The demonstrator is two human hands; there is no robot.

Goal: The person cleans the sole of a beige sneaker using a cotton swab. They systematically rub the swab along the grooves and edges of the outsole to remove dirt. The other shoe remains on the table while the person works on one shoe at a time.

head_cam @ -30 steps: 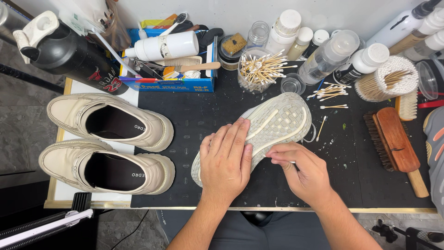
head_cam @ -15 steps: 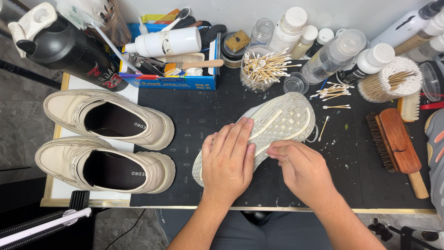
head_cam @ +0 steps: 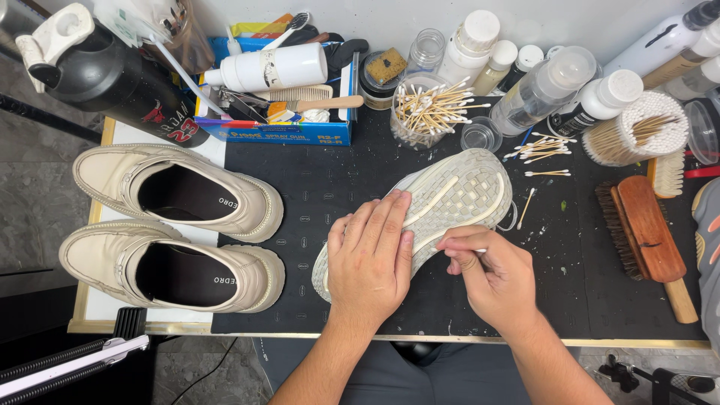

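A pale sneaker [head_cam: 457, 196] lies sole up on the black mat [head_cam: 330, 202]. My left hand [head_cam: 369, 259] presses flat on the heel half of the sole and holds it down. My right hand [head_cam: 495, 279] pinches a cotton swab [head_cam: 466, 250] against the sole's edge near the middle. The swab's tip is mostly hidden by my fingers.
Two cream loafers [head_cam: 176, 232] rest at the left. A wooden brush [head_cam: 649, 240] lies at the right. Behind stand a jar of cotton swabs [head_cam: 427, 112], several bottles [head_cam: 544, 86], a blue box of tools [head_cam: 281, 90] and a black spray bottle [head_cam: 112, 79]. Used swabs [head_cam: 544, 157] are scattered nearby.
My right hand has shifted a little along the sole's edge with the swab. My left hand and the sneaker stay almost where they were.
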